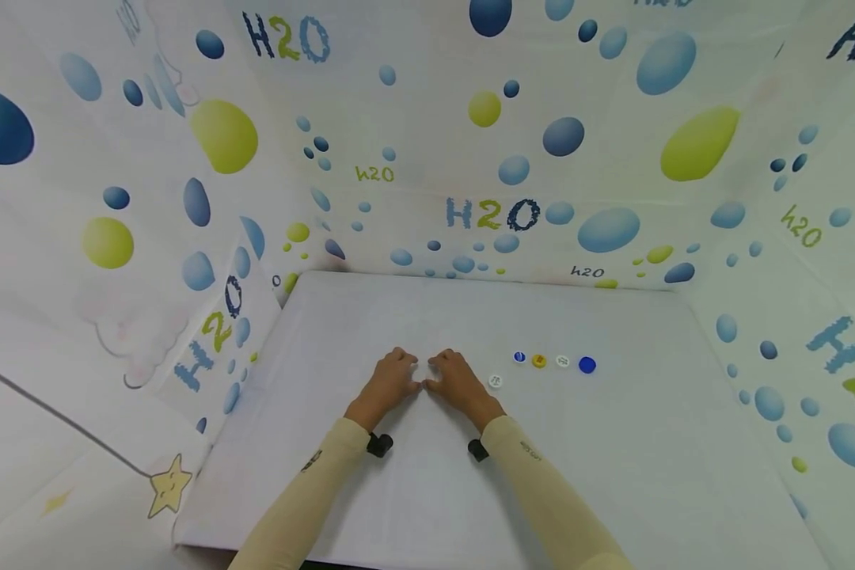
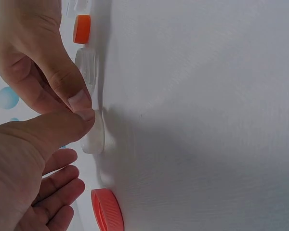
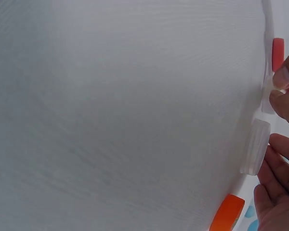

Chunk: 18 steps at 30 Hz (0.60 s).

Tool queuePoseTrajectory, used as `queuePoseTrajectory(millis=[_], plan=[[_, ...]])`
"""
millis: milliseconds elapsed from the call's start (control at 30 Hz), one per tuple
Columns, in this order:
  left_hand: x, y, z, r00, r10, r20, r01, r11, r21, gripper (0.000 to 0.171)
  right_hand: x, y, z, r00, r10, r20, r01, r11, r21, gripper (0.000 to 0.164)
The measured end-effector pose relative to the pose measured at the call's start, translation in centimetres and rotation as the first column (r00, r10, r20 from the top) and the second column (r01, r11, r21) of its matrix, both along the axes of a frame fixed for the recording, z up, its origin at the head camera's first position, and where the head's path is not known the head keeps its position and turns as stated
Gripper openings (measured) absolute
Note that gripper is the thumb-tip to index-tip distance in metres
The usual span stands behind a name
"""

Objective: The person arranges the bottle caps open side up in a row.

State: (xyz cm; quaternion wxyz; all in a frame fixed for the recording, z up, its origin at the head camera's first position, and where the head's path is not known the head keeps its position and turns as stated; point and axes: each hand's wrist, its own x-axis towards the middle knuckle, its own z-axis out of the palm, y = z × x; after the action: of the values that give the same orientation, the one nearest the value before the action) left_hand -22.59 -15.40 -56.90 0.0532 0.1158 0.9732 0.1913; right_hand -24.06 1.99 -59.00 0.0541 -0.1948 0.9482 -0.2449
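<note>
Loosely curved, the left hand (image 1: pixel 392 378) and right hand (image 1: pixel 457 381) meet thumb to thumb; a white cap (image 2: pixel 94 142) lies just beside them on the table (image 1: pixel 648 459); the backdrop (image 1: pixel 427 111) reads "H2O".

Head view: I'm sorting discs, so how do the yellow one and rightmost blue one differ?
The yellow disc bears a darker mark; the blue disc looks plain. The blue disc appears slightly larger than the yellow disc. Both look round and lie on the white table, away from the hands.
</note>
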Motion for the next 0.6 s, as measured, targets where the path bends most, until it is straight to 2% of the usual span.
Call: queuePoseTrajectory(millis=[300, 600], plan=[[-0.08, 0.25, 0.04, 1.0, -0.025, -0.014, 0.025, 0.999, -0.037, 0.051, 0.05, 0.26, -0.06, 1.0, 0.002, -0.02, -0.002, 1.0, 0.001, 0.05], [0.02, 0.36, -0.18, 0.999, -0.036, -0.021, 0.036, 0.999, -0.035, 0.043, 0.18, 0.13, 0.02, 0.998, 0.031, -0.05, -0.031, 1.0, -0.003, 0.042]])
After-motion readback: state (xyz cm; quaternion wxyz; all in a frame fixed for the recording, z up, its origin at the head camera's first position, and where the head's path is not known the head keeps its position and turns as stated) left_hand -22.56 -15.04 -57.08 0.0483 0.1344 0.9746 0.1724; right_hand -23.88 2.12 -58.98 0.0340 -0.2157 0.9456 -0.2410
